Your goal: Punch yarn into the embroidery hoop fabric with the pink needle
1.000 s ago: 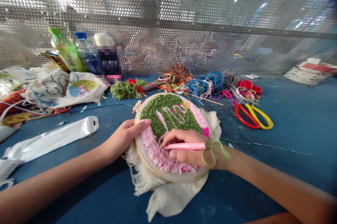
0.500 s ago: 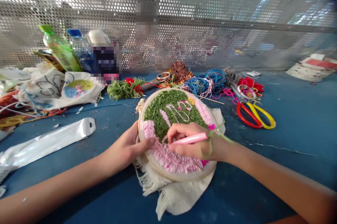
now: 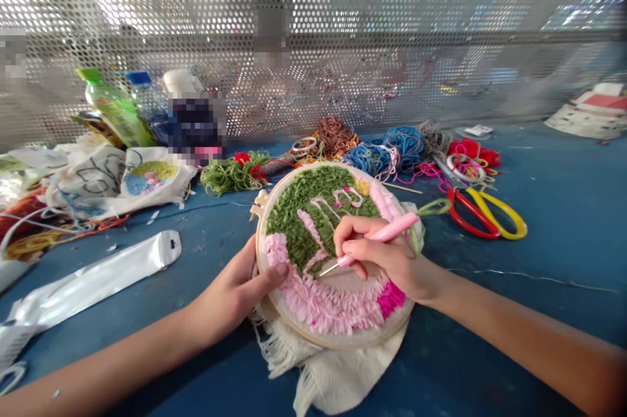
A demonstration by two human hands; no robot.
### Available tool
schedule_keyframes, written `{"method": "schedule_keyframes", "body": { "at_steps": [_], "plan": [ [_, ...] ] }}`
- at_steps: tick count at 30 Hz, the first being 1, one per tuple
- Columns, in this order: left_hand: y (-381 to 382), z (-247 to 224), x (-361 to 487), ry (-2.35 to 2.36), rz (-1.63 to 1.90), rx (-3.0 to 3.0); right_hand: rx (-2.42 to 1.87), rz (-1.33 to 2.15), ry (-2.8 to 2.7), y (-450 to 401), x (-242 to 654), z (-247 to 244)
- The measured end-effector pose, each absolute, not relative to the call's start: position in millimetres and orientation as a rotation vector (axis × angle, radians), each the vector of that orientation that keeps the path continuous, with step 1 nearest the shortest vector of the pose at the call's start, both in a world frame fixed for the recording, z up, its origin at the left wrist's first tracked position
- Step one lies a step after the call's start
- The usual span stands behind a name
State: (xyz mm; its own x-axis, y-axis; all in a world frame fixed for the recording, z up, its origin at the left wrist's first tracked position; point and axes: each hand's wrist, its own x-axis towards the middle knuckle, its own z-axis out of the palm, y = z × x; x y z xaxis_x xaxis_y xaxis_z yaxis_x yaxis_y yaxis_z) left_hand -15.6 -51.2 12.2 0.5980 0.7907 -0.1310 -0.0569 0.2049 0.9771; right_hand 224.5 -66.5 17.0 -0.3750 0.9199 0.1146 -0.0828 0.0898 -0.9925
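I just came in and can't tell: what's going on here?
A person's left hand grips a wooden embroidery hoop while the right hand holds a pink punch needle, its metal tip near bare cloth beside green and pink yarn loops. Red-and-yellow scissors lie nearby on a blue table.

Rough yarn [image 3: 306, 214] on a matt wooden hoop [image 3: 258, 260] and coarse, frayed cloth [image 3: 333, 384]

My needle [image 3: 392, 227] has a smooth, glossy pink plastic handle and a thin, bright metal tip; the scissors [image 3: 490, 217] have shiny plastic handles; the pouch [image 3: 93, 296] is glossy white film; the tabletop [image 3: 553, 221] has a scuffed blue finish; and the screen [image 3: 343, 70] behind is perforated metal.
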Motion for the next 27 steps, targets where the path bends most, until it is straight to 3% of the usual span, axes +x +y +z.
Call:
{"method": "schedule_keyframes", "body": {
  "at_steps": [12,18,23,27],
  "plan": [
    [-55,13,-20,0.785,0.662,1.238,-0.993,1.226,-1.707,-70,226,16],
    [-54,14,-20,0.726,0.652,1.279,-0.916,0.76,-2.25,-74,212,17],
    [-52,16,-18,0.734,0.609,1.199,-1.045,1.288,-1.814,-71,221,17],
    [-50,16,-18,0.736,0.589,1.194,-0.942,1.375,-1.447,-65,232,8]
  ]
}}
